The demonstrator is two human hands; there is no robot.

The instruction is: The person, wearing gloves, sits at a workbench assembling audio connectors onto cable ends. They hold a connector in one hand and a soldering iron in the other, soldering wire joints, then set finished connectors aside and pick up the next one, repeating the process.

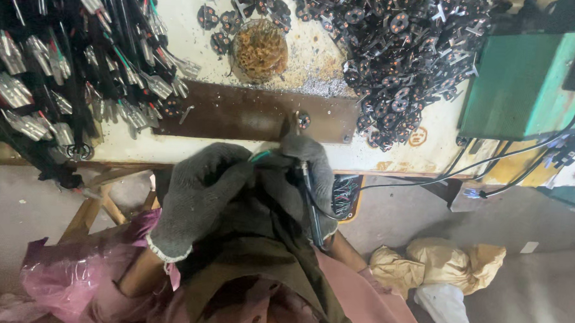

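A small round orange stamp or sticker sits on the pale benchtop near its front edge, right of the dark brown plate and just left of the green box; its marking is too small to make out. On the floor at the near right lies a crumpled tan bag or wrapping, bunched into lumps, with a white piece sticking out beneath it. A small white rectangular scrap, perhaps a label, lies on the floor just right of that bundle. No screens or signs are visible.
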